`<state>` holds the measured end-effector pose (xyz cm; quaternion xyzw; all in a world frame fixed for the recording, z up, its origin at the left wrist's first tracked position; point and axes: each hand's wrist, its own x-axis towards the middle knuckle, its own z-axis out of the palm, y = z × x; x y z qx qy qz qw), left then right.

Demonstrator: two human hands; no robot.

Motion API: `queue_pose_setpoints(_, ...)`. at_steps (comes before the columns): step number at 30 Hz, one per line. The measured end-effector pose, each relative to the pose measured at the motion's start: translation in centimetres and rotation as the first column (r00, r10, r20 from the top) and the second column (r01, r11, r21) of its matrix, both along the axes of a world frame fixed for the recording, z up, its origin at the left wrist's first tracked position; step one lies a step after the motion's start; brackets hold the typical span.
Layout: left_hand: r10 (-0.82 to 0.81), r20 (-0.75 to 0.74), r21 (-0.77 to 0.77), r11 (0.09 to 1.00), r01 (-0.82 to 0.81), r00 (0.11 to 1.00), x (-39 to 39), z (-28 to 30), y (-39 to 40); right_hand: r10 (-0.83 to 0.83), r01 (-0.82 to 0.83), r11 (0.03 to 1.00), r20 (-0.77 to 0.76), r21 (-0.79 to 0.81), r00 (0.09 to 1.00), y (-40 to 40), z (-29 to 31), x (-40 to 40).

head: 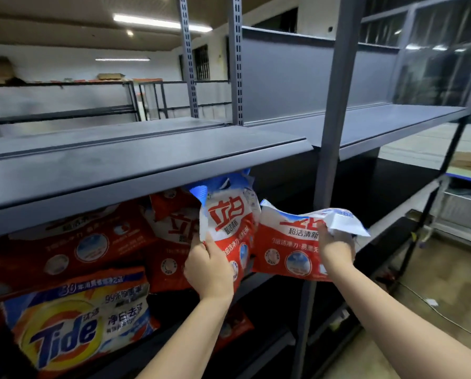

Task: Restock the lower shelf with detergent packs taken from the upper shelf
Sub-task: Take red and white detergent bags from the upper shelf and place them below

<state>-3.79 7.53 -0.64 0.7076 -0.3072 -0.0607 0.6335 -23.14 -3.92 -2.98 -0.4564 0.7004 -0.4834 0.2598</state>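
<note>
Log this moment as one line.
left hand: grips upright red-white pack | right hand: grips tilted red-white pack | both at stocked shelf

Left hand (208, 269) gripping upright detergent pack (230, 222), right hand (337, 248) gripping tilted pack (289, 247), grey shelf (146, 162) above

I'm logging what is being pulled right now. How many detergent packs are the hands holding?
2. The left hand grips an upright red-and-white pack; the right hand grips a second pack lying sideways beside it.

Red-white detergent packs (230, 231); orange-yellow Tide bag (75, 324); grey shelf (146, 160).
</note>
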Motion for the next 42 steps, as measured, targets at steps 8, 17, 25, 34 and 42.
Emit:
queue_pose_setpoints(8, -0.218, -0.079, -0.079, 0.974, 0.212, 0.973, -2.9, -0.7, 0.9, -0.243, 0.251, 0.962, 0.09, -0.104, 0.966, 3.3, 1.0, -6.1)
queue_pose_setpoints(17, -0.414, -0.193, -0.205, 0.904, 0.376, 0.89, -9.3, 0.0, -1.2, -0.439, 0.459, 0.884, 0.176, -0.092, 0.881, 3.7, 1.5, -15.1)
queue_pose_setpoints(25, -0.485, -0.204, -0.312, 0.856, 0.413, 0.85, -19.2, 1.8, -5.8, -0.485, 0.512, 0.855, 0.22, -0.084, 0.846, 1.0, 2.7, -25.3)
queue_pose_setpoints(34, -0.524, -0.207, -0.379, 0.821, 0.427, 0.826, -29.2, 2.1, -12.3, -0.469, 0.479, 0.864, 0.096, -0.153, 0.878, -3.6, 4.4, -34.9)
queue_pose_setpoints(42, -0.553, -0.176, -0.414, 0.792, 0.448, 0.815, -35.3, 3.1, -20.0, -0.547, 0.545, 0.818, 0.043, -0.182, 0.836, -11.6, 4.1, -41.8)
